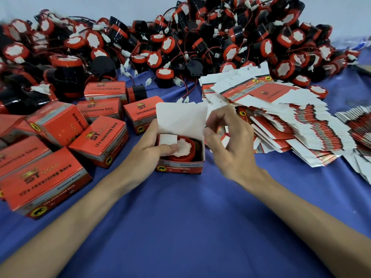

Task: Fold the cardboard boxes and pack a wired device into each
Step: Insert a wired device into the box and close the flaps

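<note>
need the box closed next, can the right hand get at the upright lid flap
Probably yes. The right hand is beside the box the left hand holds, and the lid flap stands upright close by it, nothing between.

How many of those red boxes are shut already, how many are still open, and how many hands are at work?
Closed red boxes: 8, one cut off at the left edge
Open box: 1, device inside
Hands: 2, left hand and right hand
Loose devices and flat boxes: too many to count
Total: 11
</note>
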